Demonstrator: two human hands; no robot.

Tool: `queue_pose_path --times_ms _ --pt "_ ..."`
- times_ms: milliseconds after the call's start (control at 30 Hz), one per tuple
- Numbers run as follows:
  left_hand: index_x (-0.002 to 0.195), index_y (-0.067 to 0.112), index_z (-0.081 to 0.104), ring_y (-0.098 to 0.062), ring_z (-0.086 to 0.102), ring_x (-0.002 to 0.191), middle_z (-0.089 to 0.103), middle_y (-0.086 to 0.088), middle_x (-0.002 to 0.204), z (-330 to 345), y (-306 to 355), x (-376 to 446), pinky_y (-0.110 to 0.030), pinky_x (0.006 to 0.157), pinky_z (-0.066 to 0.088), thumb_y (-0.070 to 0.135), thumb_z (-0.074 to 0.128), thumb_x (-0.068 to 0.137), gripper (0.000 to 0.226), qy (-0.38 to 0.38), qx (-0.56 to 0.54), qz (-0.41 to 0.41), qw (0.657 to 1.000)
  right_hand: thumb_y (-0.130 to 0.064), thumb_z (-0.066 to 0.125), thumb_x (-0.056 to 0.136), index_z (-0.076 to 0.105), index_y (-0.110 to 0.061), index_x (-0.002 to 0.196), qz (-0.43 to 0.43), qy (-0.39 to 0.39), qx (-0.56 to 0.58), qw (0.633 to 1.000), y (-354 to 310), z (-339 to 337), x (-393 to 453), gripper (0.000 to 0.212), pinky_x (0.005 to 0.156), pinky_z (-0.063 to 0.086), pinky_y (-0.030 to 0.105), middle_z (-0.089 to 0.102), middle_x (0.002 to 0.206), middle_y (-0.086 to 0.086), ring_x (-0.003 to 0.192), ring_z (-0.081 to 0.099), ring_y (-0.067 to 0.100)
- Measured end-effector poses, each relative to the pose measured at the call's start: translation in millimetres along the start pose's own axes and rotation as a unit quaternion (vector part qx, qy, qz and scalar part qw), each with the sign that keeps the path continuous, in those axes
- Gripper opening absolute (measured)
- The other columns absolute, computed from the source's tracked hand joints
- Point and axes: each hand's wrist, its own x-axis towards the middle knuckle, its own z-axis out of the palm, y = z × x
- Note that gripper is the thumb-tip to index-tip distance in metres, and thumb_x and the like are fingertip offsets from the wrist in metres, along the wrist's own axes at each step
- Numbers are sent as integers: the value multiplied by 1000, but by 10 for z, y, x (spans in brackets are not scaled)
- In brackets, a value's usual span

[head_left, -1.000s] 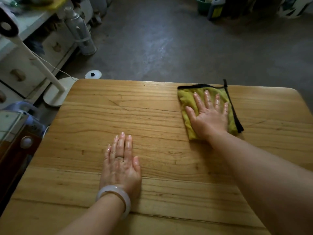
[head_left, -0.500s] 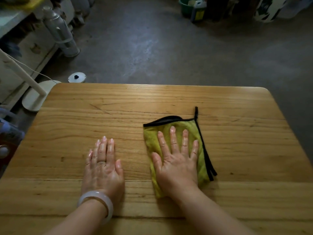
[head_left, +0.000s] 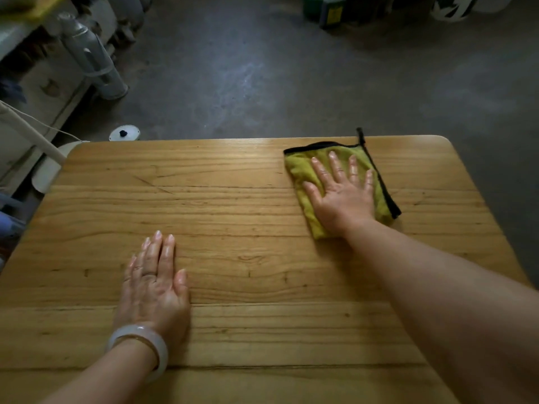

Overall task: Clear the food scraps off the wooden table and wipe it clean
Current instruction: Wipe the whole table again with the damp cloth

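Wiping step now, I reckon — my right hand [head_left: 344, 196] is spread flat on the yellow cloth [head_left: 300, 173] at the worktop's [head_left: 233, 205] far right, left hand [head_left: 154, 287] flat and empty — no scraps visible, so next I'd sweep the unwiped wood.

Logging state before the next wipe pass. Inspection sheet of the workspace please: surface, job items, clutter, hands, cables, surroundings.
Surface: wooden table, bare planks with grain lines and seams; no food scraps seen.
Job's things: yellow-green cloth with black edging, folded, flat near the far right corner.
Clutter: nothing seen on the table.
Hands: right hand spread flat, pressing on the cloth; left hand flat on bare wood, near side, with a ring and a pale bangle on the wrist.
Cables: thin white cord beside the white stand, off the table at left.
Surroundings: grey concrete floor; metal flask and white drawers at left; containers at the far edge, too dark to identify.
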Motion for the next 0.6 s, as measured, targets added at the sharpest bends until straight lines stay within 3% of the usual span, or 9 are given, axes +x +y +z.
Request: queue_pose_path --times_ms 133,300,400,500,600 --pt "150 21 3 -8 -9 144 -6 6 158 -35 2 10 -30 117 -7 45 2 82 73 -3 -5 -1 1000 -64 3 94 -15 -44 148 66 11 15 998 425 40 -322 61 116 -9 57 -22 159 -7 145 -23 27" --pt "150 18 13 -12 -1 145 3 2 158 -32 -12 24 -33 118 -2 40 14 88 65 5 -17 3 1000 -62 2 94 -21 -42 147 112 3 41 993 418 133 -984 61 114 -11 60 -29 157 -4 143 -28 30" --pt "149 17 15 -14 2 145 7 0 158 -3 -27 34 -34 118 0 44 10 83 72 2 -19 8 1000 -62 -2 93 -23 -41 146 68 -1 49 996 127 283 -1478 61 112 -17 61 -34 154 -3 140 -34 31" --pt "149 17 18 -16 5 145 9 0 158 18 -48 50 -35 118 2 42 13 84 70 2 -20 2 1000 -61 3 92 -11 -42 150 1 17 44 999 -133 349 -1709 62 111 -16 62 -26 157 -3 141 -30 33" --pt "149 16 19 -17 6 144 10 -1 157 35 -99 64 -36 118 3 40 19 88 65 -8 -12 1 1000 -63 5 91 -20 -48 146 -76 -30 26 996 -58 273 -1505 61 111 -20 58 -36 153 -9 137 -40 29"
